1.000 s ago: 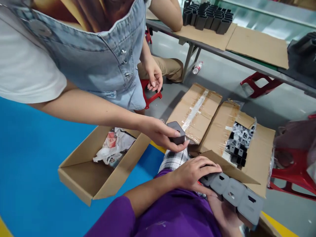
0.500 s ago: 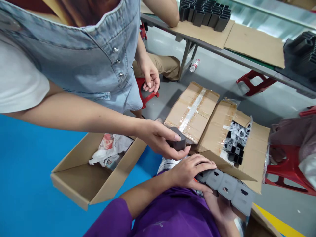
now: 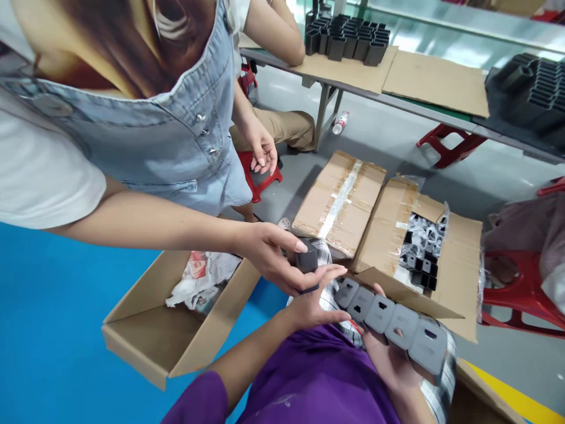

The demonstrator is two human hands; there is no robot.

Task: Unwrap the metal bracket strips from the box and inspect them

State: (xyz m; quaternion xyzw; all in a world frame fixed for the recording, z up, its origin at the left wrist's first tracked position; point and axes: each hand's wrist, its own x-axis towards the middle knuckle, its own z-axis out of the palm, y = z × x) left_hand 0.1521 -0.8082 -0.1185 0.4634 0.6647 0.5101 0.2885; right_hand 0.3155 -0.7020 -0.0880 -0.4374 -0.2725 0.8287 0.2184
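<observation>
My right hand (image 3: 391,359) supports a row of several dark grey plastic housings (image 3: 382,312) from below, set side by side with their slotted end faces up. My left hand (image 3: 315,300) is just left of the row's far end, thumb and fingers spread, holding nothing that I can see. Right above it, a co-worker's hand (image 3: 271,256) grips a single black housing (image 3: 306,257). The co-worker's fingers and mine overlap in view; whether they touch, I cannot tell. A small dark strip between the two hands is too hidden to name.
An open carton (image 3: 463,265) holds several black pieces in plastic wrap; a taped carton (image 3: 339,203) lies beside it. At left, another box (image 3: 180,347) contains crumpled paper (image 3: 203,280). Behind, a table (image 3: 435,79) bears black parts (image 3: 348,35). Red stools (image 3: 450,144) stand around.
My left hand has come off the row of housings, moved left and opened, uncovering more of the row. The co-worker's hand with the black housing has shifted slightly left.
</observation>
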